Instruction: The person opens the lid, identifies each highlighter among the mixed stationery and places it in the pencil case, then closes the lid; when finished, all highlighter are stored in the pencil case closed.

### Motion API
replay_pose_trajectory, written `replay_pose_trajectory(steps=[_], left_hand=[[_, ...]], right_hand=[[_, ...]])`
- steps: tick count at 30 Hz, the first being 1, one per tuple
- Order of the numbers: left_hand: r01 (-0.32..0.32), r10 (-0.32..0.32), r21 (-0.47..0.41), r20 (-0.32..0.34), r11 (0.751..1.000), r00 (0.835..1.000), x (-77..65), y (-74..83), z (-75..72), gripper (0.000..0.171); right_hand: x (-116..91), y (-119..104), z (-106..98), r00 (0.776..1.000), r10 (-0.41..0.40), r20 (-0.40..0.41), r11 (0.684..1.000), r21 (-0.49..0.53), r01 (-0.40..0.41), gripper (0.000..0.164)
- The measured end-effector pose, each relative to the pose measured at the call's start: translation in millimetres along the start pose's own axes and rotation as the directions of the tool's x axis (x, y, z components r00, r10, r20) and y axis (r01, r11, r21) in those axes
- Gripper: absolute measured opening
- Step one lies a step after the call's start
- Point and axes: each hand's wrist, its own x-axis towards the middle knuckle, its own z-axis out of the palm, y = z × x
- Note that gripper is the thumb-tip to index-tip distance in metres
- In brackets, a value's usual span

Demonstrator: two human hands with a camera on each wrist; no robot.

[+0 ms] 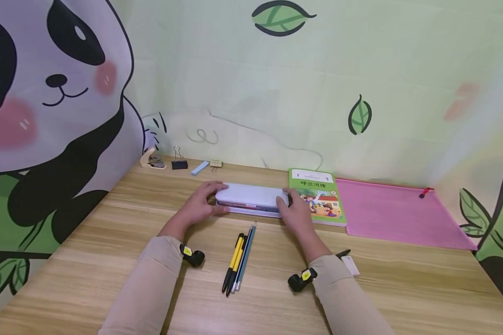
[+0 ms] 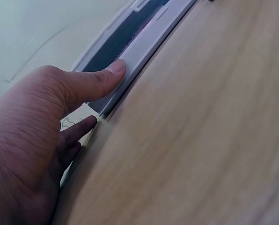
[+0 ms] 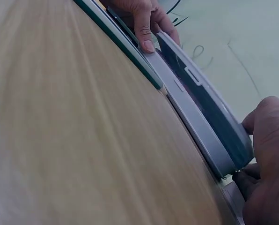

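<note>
A white pencil case (image 1: pixel 251 194) lies across the table in front of me, its hinged lid raised partway so a dark gap shows along the front. My left hand (image 1: pixel 200 204) holds the left end, with the thumb on the front rim of the base in the left wrist view. At the other end, my right hand (image 1: pixel 297 216) grips the raised lid (image 3: pixel 205 93) near its corner. Between my forearms lie yellow-and-black pens (image 1: pixel 233 258) and dark pencils (image 1: pixel 246 258), side by side. One pencil tip points at the case's front edge.
Right of the case lie a green picture book (image 1: pixel 318 186) and a pink drawstring pouch (image 1: pixel 398 214). A white eraser (image 1: pixel 350 265) sits beside my right wrist. Along the back stand a beige staple remover (image 1: pixel 147 160), a black binder clip (image 1: pixel 179 164), a blue strip (image 1: pixel 200 168) and a small yellowish clip (image 1: pixel 215 164).
</note>
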Motion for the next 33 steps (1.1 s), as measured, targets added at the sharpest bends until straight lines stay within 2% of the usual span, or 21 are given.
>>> replay_pose_trajectory(steps=[5,11,19,22,29,33], left_hand=[[0.013,-0.013,0.039,0.010,0.999,1.000,-2.3,0.9,0.1,0.065],[0.033,-0.034,0.038,0.021,0.999,0.999,-2.3,0.3,1.7,0.060],[0.125,-0.124,-0.039,0.037,0.991,0.992,-0.7,8.3,1.6,0.060],[0.140,-0.138,-0.047,0.050,0.989,0.989,0.2,10.7,1.3,0.059],[0.120,-0.118,-0.029,0.039,0.992,0.992,-3.7,6.6,0.6,0.056],[0.078,-0.078,0.010,0.031,0.997,0.996,-7.9,-0.1,0.4,0.059]], right_hand=[[-1.0,0.4,1.2,0.999,-0.032,0.032,0.998,-0.050,0.034,0.048],[-1.9,1.7,-0.2,0.996,-0.063,0.063,0.995,-0.071,0.067,0.043],[-0.9,-1.8,-3.8,0.991,-0.077,0.112,0.993,-0.079,0.086,0.034],[-1.7,-2.2,-3.8,0.991,-0.064,0.121,0.992,-0.097,0.076,0.032],[-3.5,-4.7,-0.8,0.987,-0.070,0.141,0.991,-0.106,0.085,0.034],[-4.6,-11.4,-2.3,0.981,-0.132,0.141,0.981,-0.123,0.149,0.040]])
